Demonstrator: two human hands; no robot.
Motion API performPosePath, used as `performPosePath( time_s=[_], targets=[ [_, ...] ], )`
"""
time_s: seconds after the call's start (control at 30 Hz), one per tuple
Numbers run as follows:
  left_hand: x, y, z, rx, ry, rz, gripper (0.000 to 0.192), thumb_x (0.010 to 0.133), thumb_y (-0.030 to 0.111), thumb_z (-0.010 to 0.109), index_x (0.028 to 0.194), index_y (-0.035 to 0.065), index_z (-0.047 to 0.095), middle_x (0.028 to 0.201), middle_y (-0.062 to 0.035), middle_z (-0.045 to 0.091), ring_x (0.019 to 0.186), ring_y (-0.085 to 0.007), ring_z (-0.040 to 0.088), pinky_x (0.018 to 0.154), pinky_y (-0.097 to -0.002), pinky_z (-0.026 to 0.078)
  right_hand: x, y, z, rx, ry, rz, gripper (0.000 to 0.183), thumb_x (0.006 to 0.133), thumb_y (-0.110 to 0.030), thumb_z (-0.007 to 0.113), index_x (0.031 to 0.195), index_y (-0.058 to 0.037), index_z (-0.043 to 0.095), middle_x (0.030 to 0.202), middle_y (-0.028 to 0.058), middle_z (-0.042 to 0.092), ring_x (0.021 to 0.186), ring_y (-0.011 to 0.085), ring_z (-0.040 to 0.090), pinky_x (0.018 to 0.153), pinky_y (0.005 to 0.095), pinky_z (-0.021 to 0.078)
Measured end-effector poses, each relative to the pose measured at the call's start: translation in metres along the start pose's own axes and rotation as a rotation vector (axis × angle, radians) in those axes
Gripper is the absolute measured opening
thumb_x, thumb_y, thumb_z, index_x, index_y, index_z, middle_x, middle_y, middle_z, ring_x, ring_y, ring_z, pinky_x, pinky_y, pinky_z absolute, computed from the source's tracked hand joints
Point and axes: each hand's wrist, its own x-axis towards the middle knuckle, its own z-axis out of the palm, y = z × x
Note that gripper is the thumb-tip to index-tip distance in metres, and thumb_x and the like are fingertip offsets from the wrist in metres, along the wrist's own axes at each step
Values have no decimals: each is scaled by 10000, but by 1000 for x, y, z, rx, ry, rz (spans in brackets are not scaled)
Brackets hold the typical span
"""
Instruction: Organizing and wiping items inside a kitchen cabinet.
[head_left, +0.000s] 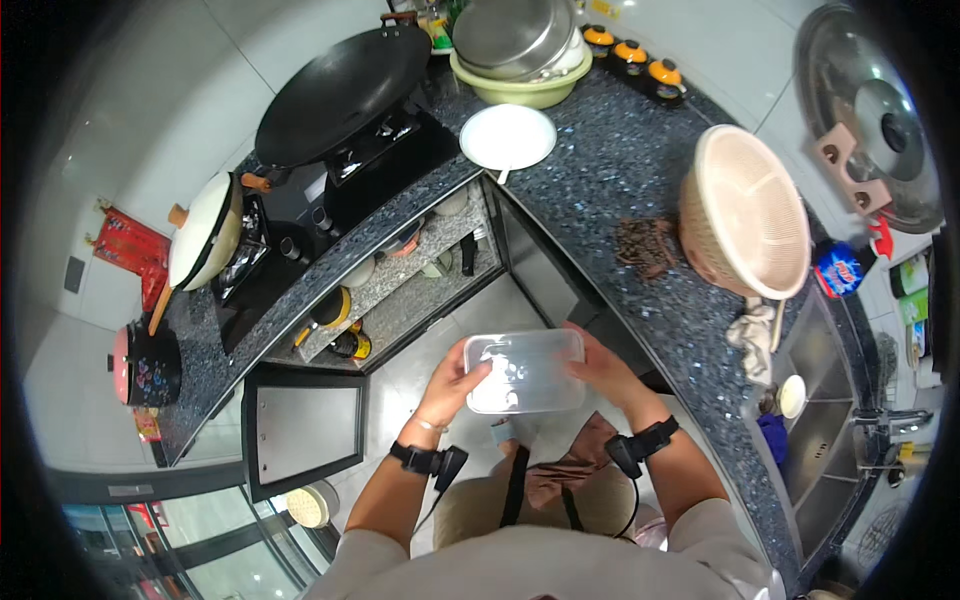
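Note:
A clear plastic food container (525, 373), rectangular with rounded corners, is held level in front of my body, above the floor. My left hand (459, 379) grips its left end, thumb on top. Its right end is in my right hand (600, 367), with the thumb over the edge. The fingers beneath the container are partly hidden. Beyond it stands an open lower cabinet (420, 281) with bowls and bottles on granite shelves.
A cabinet door (307, 431) stands open at left. The counter holds a wok (345, 97), a lidded pan (202, 232), a white plate (508, 139), a plastic basket (742, 214) and dark dried pieces (645, 246). The sink (814, 420) lies at right.

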Motion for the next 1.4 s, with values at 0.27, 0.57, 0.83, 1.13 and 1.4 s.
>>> performPosePath(
  time_s=[0.27,0.57,0.83,1.13,1.4],
  targets=[
    [30,-124,-144,-118,359,-302,402,900,242,464,1232,29,383,1063,-101,542,862,-170,575,755,-281,468,137,120,66,311,221,239,495,832,-270,548,1263,-127,352,1055,-13,510,920,81,509,694,246,403],
    [106,-227,-180,-162,234,-250,447,891,169,442,1303,67,301,1173,-117,480,977,-227,555,816,-340,460,239,239,95,521,99,208,639,772,-160,640,1289,-41,283,1051,60,466,930,127,486,744,260,449],
    [116,-271,-172,-348,384,-251,678,848,130,511,1386,159,99,1303,-117,354,1114,-248,461,889,-359,423,285,277,128,548,38,190,705,751,-144,659,1316,-46,248,1093,84,436,977,146,468,808,270,424],
    [108,-272,-187,-314,491,-149,717,785,35,575,1373,95,170,1185,-112,482,1074,-200,482,904,-320,397,304,257,139,497,-91,229,620,785,-180,624,1292,-41,295,1121,94,475,1017,142,462,856,264,390],
    [140,-207,-219,146,629,-77,676,794,278,629,1302,3,277,1142,-85,449,946,-168,511,826,-297,423,313,243,112,455,4,133,578,805,-209,605,1271,-22,320,1084,78,498,971,130,475,827,256,394]
  ],
)
